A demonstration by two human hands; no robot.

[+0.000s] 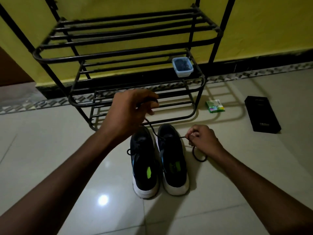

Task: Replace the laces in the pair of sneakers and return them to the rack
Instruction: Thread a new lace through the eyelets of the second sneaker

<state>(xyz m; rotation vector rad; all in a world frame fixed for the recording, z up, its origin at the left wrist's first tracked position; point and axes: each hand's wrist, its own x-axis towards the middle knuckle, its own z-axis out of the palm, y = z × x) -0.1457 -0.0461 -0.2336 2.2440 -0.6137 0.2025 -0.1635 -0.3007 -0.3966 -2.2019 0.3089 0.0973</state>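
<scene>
Lace of black cord (153, 131), threaded through the dark white-soled sneaker (174, 160), is pinched by raised left hand (130, 109) and low right hand (203, 139), black metal rack (118, 53) just beyond.

The scene is dim and murky. A light reflects as one white glare spot on the glossy floor (103, 200). The rack (118, 53) throws barred shadows rightward across it, and a broad soft shadow lies nearer. Wide-angle bending curves the rack's bars and the wall base (254, 61); fine detail is soft, corners dark
</scene>
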